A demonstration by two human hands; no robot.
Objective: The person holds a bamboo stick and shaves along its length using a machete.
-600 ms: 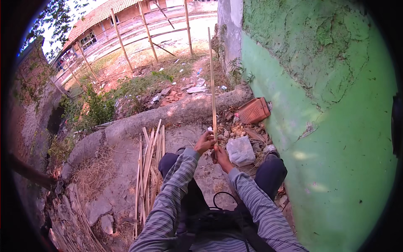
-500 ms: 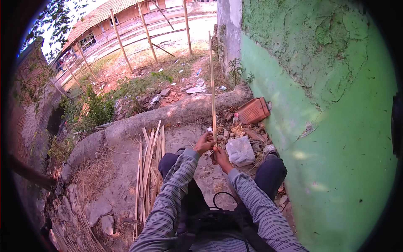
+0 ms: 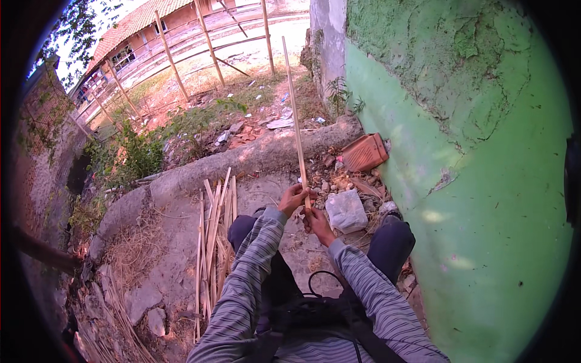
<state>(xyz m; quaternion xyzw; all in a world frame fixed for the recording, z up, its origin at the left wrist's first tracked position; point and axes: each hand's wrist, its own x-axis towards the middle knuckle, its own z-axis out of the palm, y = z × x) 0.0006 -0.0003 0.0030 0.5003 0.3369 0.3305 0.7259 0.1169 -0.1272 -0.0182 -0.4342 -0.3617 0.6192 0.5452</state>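
A long, thin bamboo strip [image 3: 295, 121] rises away from me, its far end tilted a little to the left. Near its lower end, my left hand [image 3: 293, 199] is closed round it. Just below and to the right, my right hand [image 3: 318, 225] pinches the strip's bottom end; whether those fingers hold anything else is too small to tell. To the left of my knees a loose bundle of split bamboo strips [image 3: 212, 242] lies on the ground. A whitish block [image 3: 347, 211] sits to the right of my hands.
On the right stands a green wall [image 3: 484, 242] with peeling plaster. An orange roof tile [image 3: 364, 152] leans by its foot among rubble. A low rough concrete ledge [image 3: 242, 158] crosses ahead. Bamboo fence posts [image 3: 209, 42] stand beyond, and dry fibres [image 3: 139, 248] lie at left.
The bamboo strip's top has swung to the left, so it leans more. Both hands have shifted only slightly and stay on its lower end.
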